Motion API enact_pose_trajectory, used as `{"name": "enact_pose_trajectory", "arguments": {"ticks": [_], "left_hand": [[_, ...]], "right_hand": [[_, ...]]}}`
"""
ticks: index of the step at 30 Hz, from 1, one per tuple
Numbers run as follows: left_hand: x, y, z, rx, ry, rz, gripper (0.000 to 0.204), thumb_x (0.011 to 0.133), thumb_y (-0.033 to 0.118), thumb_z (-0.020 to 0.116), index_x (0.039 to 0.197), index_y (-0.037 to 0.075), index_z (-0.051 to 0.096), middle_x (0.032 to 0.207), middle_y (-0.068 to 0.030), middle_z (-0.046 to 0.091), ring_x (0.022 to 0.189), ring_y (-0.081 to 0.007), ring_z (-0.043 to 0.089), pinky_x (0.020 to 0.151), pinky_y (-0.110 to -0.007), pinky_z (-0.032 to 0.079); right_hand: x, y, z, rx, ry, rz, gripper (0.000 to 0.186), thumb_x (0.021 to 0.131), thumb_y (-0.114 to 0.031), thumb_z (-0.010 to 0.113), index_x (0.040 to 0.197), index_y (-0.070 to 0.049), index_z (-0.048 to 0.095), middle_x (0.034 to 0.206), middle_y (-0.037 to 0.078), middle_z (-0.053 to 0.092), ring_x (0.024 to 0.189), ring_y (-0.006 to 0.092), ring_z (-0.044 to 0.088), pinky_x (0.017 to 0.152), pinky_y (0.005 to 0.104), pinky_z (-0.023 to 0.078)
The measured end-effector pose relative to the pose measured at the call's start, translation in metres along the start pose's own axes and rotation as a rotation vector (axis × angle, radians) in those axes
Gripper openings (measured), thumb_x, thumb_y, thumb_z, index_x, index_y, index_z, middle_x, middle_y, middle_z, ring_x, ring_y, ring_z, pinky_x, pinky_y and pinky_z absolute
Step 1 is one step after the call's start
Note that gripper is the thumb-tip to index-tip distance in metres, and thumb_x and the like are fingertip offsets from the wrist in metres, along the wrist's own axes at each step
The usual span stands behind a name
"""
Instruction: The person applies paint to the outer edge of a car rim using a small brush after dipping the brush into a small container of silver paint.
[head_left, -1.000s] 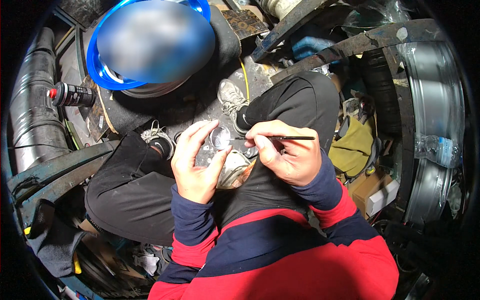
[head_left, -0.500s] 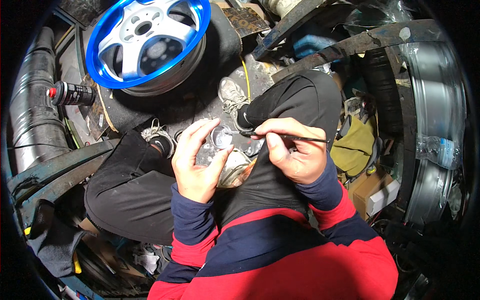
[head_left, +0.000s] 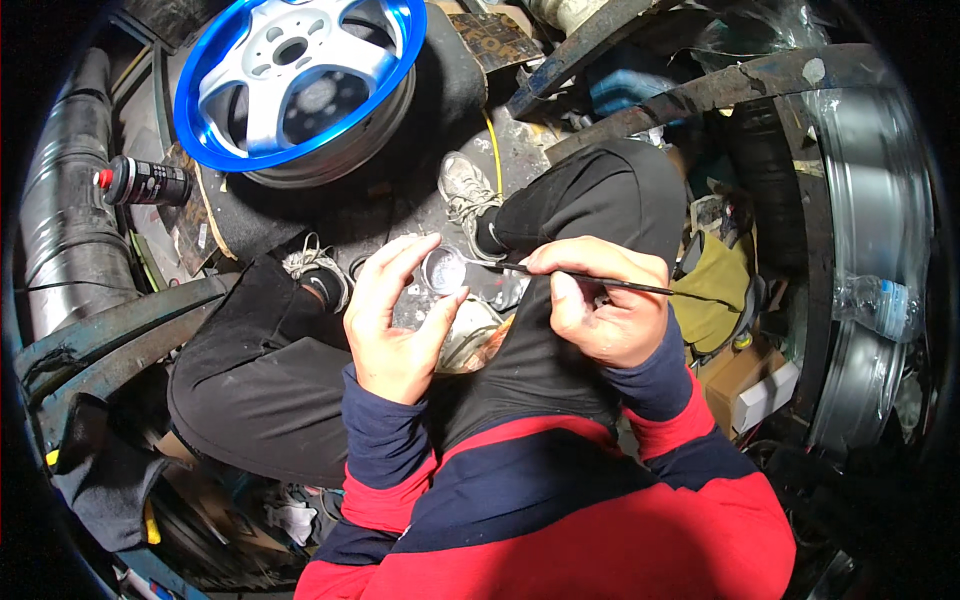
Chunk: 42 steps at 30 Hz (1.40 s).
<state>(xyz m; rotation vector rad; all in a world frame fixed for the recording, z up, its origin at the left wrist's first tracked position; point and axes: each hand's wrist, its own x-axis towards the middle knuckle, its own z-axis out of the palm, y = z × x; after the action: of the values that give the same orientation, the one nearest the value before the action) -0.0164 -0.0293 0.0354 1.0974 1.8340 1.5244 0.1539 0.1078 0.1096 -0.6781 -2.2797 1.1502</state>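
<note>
My left hand (head_left: 395, 325) grips a small clear cup (head_left: 443, 272) between thumb and fingers. Whitish stuff shows inside the cup. In my right hand (head_left: 610, 300) a thin dark brush (head_left: 640, 285) is pinched between thumb and fingers, its shaft slanting back over the hand. The brush's front end reaches the cup's right rim; whether its tip touches the contents I cannot tell. Ahead on the left, a silver spoked wheel rim (head_left: 268, 105) with a bright blue lip is tilted up above the floor, apart from both hands.
A black bottle with a red cap (head_left: 148, 183) lies left of the wheel. Metal frame bars (head_left: 130, 320) run along the left, and another curved bar (head_left: 700, 95) on the right. Beyond it stands a plastic-wrapped silver rim (head_left: 870, 200). A cardboard box (head_left: 740, 380) sits by my right knee.
My right hand has shifted slightly right, drawing the brush back from the cup's middle toward its rim. The left hand with the cup has stayed in place.
</note>
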Motion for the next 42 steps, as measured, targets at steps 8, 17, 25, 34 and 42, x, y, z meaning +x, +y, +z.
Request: {"name": "enact_pose_trajectory", "arguments": {"ticks": [8,17,25,34,42], "left_hand": [[-0.002,-0.002,0.0,-0.009,-0.005,0.016,0.056,0.074,-0.004,0.083,0.128,0.002,0.067,0.128,-0.0122,0.064,0.117,-0.0213,0.062,0.098,-0.033,0.049],[0.0,-0.003,0.002,-0.004,-0.005,0.025,0.056,0.075,-0.003,0.083,0.128,0.002,0.067,0.128,-0.0121,0.064,0.117,-0.0211,0.062,0.098,-0.033,0.05],[0.0,-0.002,0.002,0.009,-0.036,0.045,0.057,0.075,-0.003,0.084,0.129,0.003,0.067,0.129,-0.0121,0.064,0.117,-0.0203,0.061,0.097,-0.033,0.05],[-0.001,-0.001,0.005,-0.01,-0.03,0.004,0.056,0.075,-0.004,0.083,0.129,0.002,0.067,0.129,-0.0126,0.064,0.119,-0.0215,0.061,0.099,-0.033,0.05],[-0.001,-0.002,0.003,-0.003,-0.018,0.008,0.058,0.074,-0.005,0.083,0.129,0.003,0.067,0.128,-0.0123,0.064,0.119,-0.0213,0.062,0.099,-0.033,0.049]], "right_hand": [[0.001,-0.011,-0.001,-0.023,-0.057,0.014,0.019,0.084,0.001,0.069,0.103,0.0,0.071,0.092,0.015,0.074,0.078,0.0248,0.074,0.072,0.0315,0.059],[0.006,-0.013,0.006,0.022,-0.107,0.051,0.017,0.089,0.0,0.068,0.105,0.002,0.07,0.094,0.015,0.073,0.08,0.0268,0.074,0.074,0.0323,0.059],[0.008,-0.011,0.0,0.059,-0.159,0.025,0.016,0.089,-0.001,0.067,0.105,0.002,0.07,0.094,0.014,0.072,0.083,0.0236,0.074,0.076,0.0312,0.058],[0.01,-0.003,0.004,0.032,-0.049,-0.042,0.017,0.089,0.0,0.068,0.105,0.003,0.069,0.095,0.015,0.072,0.083,0.0242,0.073,0.078,0.0317,0.058],[0.006,0.004,0.012,0.159,0.075,0.058,0.011,0.094,-0.001,0.064,0.102,0.004,0.069,0.09,0.01,0.072,0.077,0.0141,0.07,0.07,0.0275,0.057]]}}
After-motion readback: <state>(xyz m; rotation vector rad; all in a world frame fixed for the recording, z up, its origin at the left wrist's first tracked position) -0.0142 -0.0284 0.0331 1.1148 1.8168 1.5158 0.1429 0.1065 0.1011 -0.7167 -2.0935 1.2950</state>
